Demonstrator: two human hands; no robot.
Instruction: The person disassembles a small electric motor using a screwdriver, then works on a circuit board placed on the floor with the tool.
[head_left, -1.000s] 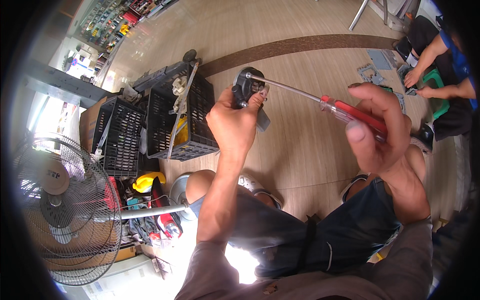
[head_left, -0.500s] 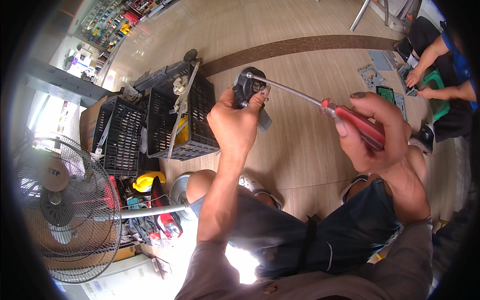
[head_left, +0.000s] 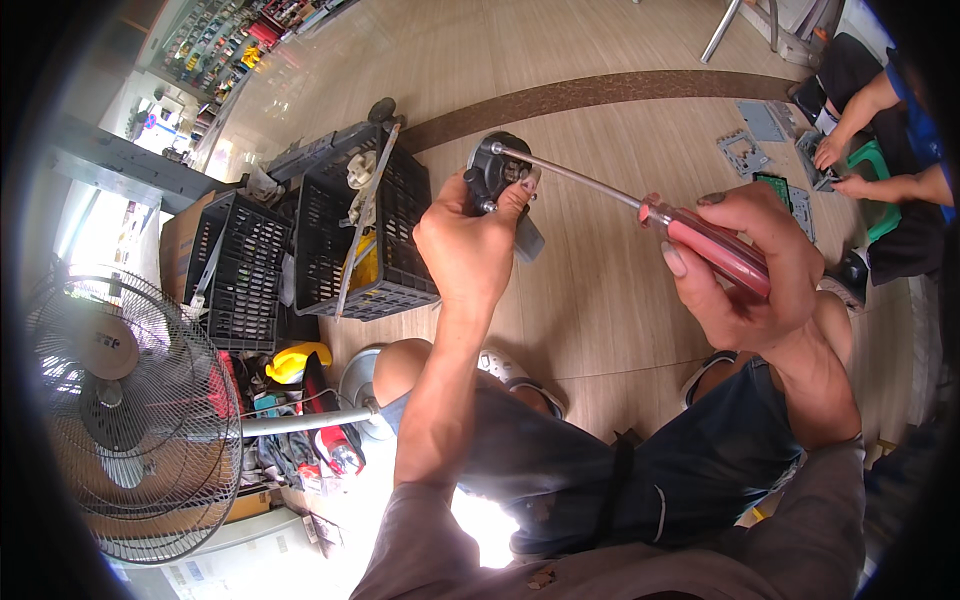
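On the far left stands a big round fan [head_left: 107, 348], and its pole runs sideways toward the person's knee. Next comes a black crate [head_left: 243, 290] with holes in its sides. Below it, on the floor [head_left: 620, 330], is a bright yellow thing [head_left: 298, 362]; I cannot tell what it is. Then there is a second black crate [head_left: 390, 285], with white bits and something yellow inside. In the middle, the left hand [head_left: 465, 240] is closed tight around a small black machine part [head_left: 483, 180] and holds it up over the floor. The thumb presses on the side of it, and a grey piece [head_left: 530, 240] shows just below. The long metal rod of a red screwdriver [head_left: 715, 255] slants down to the right, and its tip touches the top of the black part. The right hand [head_left: 785, 270] is half closed, with its thumb and fingers curled around the red handle. Farther right, flat grey plates [head_left: 742, 152] and a green board [head_left: 770, 181] lie on the floor. Beside them, another person's hands [head_left: 828, 152] touch a grey box [head_left: 808, 160], near a green stool [head_left: 882, 212].
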